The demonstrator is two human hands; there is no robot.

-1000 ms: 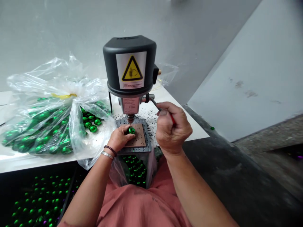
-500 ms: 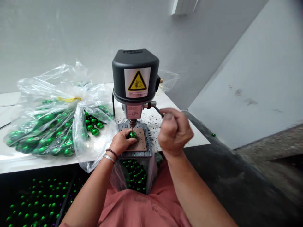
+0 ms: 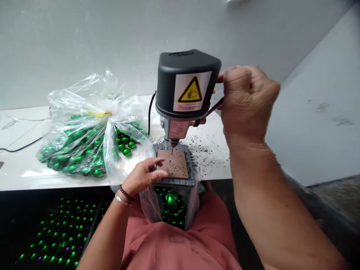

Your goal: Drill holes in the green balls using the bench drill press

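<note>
The left hand is spread, thumb apart from fingers, and grips nothing; its fingertips reach over the left side of the brown board. The right hand is clamped round the lever of the drill press, which stands at the front edge of the table. Its drill bit points down at the board, near a small hole.

The likeliest harm is a cut finger, should the lever come down with the left hand strayed under the bit. A round ball could also roll or spin there if pinched loosely, and black chips might unseat it.

Just left of the press, a tied plastic bag of green balls crowds the space, its loose skirt close to the left hand and liable to snag. Loose green balls lie beside it. More shiny balls sit below the table's edge.
</note>
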